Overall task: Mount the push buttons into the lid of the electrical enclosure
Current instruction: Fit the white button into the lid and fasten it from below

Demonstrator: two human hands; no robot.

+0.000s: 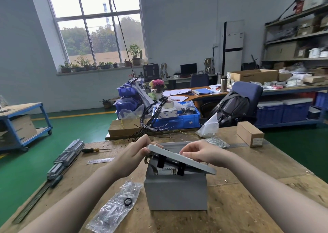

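Left hand (pixel 136 151): gripping far left corner of grey lid (pixel 181 159), fingers curled over its edge. Right hand (pixel 200 152): resting on lid's top face, fingers bent down onto it; what lies beneath them hidden. Lid: tilted, held above open grey enclosure box (pixel 175 192) on wooden tabletop (pixel 239 197); two black push-button bodies (pixel 160 160) hanging from underside. Box interior: terminal strip partly visible. Clear plastic bag (pixel 113 209), left of box: black ring (pixel 128 201) lying on it.

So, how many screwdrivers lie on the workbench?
2. One screwdriver with a black and yellow handle lies left of the lid, near the far edge. A dark screwdriver lies at the left edge beside the metal rail. More may be hidden.
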